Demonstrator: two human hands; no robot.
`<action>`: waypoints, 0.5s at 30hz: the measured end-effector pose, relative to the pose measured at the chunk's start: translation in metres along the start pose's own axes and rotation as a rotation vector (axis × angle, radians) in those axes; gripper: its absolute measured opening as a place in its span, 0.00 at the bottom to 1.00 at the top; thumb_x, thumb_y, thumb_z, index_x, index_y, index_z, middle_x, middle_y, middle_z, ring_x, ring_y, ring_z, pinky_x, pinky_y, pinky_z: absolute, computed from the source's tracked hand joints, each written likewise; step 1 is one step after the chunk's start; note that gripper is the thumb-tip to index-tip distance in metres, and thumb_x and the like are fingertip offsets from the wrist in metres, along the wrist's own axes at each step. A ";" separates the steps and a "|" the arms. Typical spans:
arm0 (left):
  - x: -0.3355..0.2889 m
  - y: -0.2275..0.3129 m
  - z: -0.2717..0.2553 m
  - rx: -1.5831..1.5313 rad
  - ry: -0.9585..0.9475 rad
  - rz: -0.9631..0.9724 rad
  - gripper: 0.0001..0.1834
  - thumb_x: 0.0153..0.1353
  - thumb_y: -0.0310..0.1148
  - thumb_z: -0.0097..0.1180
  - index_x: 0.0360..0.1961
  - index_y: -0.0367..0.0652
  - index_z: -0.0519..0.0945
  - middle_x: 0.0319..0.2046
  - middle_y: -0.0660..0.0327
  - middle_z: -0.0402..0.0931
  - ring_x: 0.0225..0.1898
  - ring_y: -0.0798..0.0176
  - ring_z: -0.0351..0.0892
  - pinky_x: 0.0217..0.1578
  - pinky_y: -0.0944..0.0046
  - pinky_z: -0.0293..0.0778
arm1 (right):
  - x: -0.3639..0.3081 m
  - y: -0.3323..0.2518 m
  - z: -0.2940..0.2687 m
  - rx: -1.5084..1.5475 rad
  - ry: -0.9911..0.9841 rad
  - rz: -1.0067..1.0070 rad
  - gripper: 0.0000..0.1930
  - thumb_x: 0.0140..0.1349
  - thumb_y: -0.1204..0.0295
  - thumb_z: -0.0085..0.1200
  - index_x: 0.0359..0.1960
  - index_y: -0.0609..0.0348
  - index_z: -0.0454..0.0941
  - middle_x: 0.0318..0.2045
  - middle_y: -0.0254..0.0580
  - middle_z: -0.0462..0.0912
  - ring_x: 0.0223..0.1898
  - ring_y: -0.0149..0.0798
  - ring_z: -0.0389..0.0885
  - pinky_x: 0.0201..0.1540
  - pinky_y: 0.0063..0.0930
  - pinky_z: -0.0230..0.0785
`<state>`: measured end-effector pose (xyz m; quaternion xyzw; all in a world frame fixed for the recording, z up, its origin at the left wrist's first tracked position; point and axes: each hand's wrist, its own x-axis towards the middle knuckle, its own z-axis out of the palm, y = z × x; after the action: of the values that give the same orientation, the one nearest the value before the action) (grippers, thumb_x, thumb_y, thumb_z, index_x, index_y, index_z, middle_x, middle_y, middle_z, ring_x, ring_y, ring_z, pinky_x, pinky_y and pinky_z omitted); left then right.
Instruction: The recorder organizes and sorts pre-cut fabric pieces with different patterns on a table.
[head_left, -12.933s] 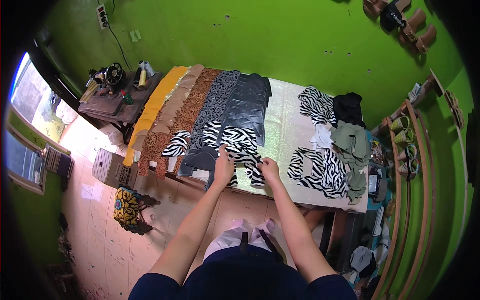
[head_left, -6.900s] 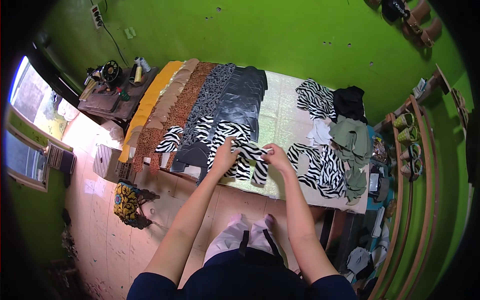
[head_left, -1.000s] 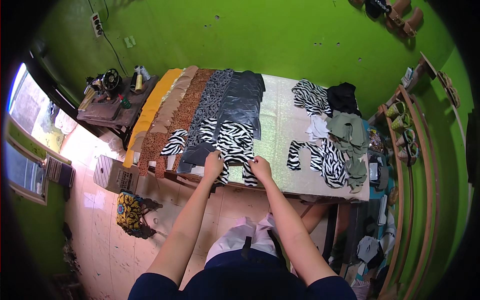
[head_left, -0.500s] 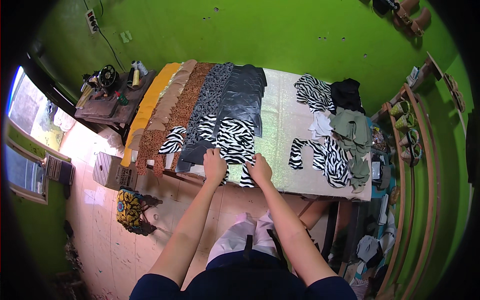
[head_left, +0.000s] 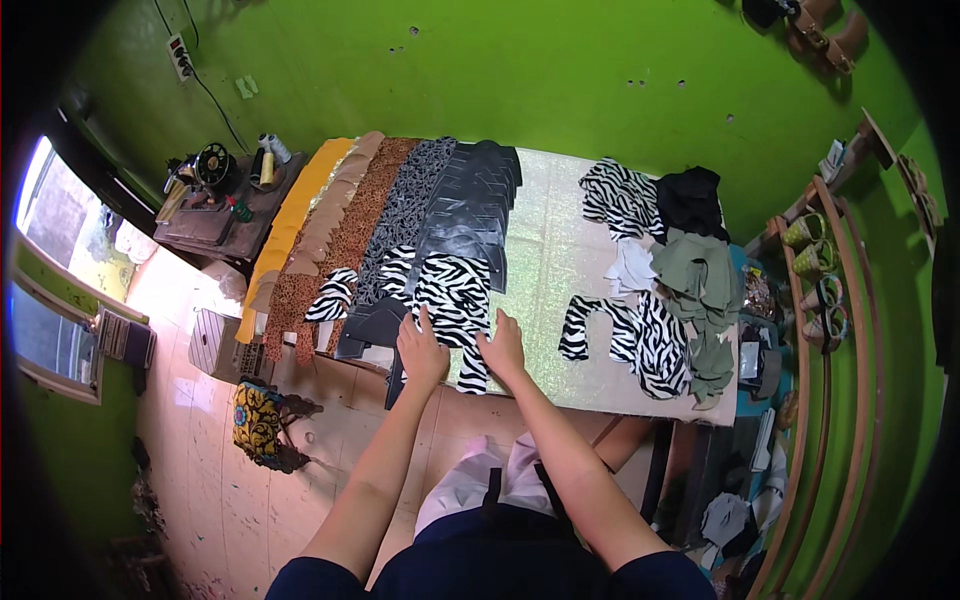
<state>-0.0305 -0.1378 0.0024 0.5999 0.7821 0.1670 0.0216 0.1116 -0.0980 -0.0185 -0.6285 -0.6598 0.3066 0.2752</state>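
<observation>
Both hands are lying flat, fingers spread, nothing clasped in either grip. Left hand (head_left: 421, 350) and right hand (head_left: 502, 349) are pressing on a zebra-print piece (head_left: 455, 300) at the near edge of the bench (head_left: 545, 250). Just left of it, dark grey pieces (head_left: 372, 325) are overlapping. Further right, more zebra-print cutouts (head_left: 640, 335) are lying apart. Beyond, long strips of leopard-print (head_left: 350, 230), yellow (head_left: 290, 225) and black material (head_left: 470, 200) are running toward the green wall (head_left: 520, 70).
</observation>
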 end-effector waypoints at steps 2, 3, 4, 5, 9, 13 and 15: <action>0.005 0.002 -0.002 -0.020 0.016 0.038 0.42 0.37 0.30 0.59 0.58 0.39 0.57 0.53 0.43 0.57 0.55 0.45 0.57 0.53 0.53 0.56 | 0.014 0.006 0.003 0.115 0.025 0.009 0.33 0.50 0.68 0.55 0.57 0.67 0.56 0.47 0.56 0.70 0.49 0.50 0.69 0.51 0.34 0.62; 0.006 0.004 -0.003 -0.037 0.009 0.040 0.42 0.37 0.30 0.59 0.58 0.39 0.58 0.53 0.43 0.56 0.56 0.44 0.56 0.55 0.53 0.54 | 0.022 0.009 0.006 0.191 0.033 0.026 0.33 0.50 0.69 0.55 0.58 0.67 0.56 0.48 0.57 0.70 0.49 0.49 0.70 0.52 0.34 0.62; 0.007 0.004 -0.005 -0.034 0.003 0.044 0.42 0.37 0.30 0.59 0.58 0.39 0.58 0.53 0.43 0.57 0.56 0.44 0.55 0.55 0.52 0.54 | 0.029 0.007 0.008 0.357 -0.011 0.131 0.34 0.50 0.71 0.55 0.59 0.66 0.54 0.49 0.58 0.70 0.49 0.48 0.71 0.51 0.33 0.63; 0.009 0.003 -0.006 -0.031 -0.003 0.049 0.42 0.37 0.30 0.59 0.58 0.39 0.58 0.53 0.42 0.57 0.56 0.44 0.55 0.56 0.52 0.53 | 0.036 0.004 0.011 0.434 -0.010 0.171 0.34 0.51 0.70 0.55 0.59 0.65 0.54 0.49 0.58 0.70 0.49 0.47 0.71 0.51 0.32 0.63; 0.011 -0.002 -0.002 -0.038 0.012 0.092 0.42 0.38 0.30 0.59 0.58 0.39 0.58 0.55 0.43 0.55 0.58 0.44 0.54 0.58 0.51 0.51 | 0.060 0.002 0.028 0.466 0.036 0.348 0.35 0.46 0.70 0.58 0.56 0.65 0.57 0.40 0.49 0.74 0.36 0.39 0.76 0.40 0.29 0.69; 0.013 -0.002 0.004 -0.051 -0.013 0.154 0.44 0.37 0.34 0.61 0.59 0.41 0.57 0.59 0.43 0.51 0.62 0.45 0.49 0.59 0.48 0.49 | 0.076 0.023 0.042 0.425 0.043 0.362 0.25 0.43 0.71 0.61 0.44 0.69 0.69 0.27 0.43 0.77 0.25 0.32 0.76 0.27 0.24 0.68; 0.008 -0.019 0.000 -0.027 -0.078 0.130 0.46 0.37 0.34 0.62 0.60 0.42 0.56 0.60 0.44 0.50 0.62 0.45 0.48 0.59 0.49 0.49 | 0.072 0.001 0.036 0.486 -0.313 0.465 0.21 0.41 0.65 0.61 0.36 0.67 0.74 0.30 0.55 0.78 0.33 0.46 0.78 0.36 0.33 0.67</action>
<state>-0.0508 -0.1346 -0.0019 0.6553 0.7376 0.1553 0.0494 0.0813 -0.0278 -0.0449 -0.6235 -0.4415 0.6008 0.2352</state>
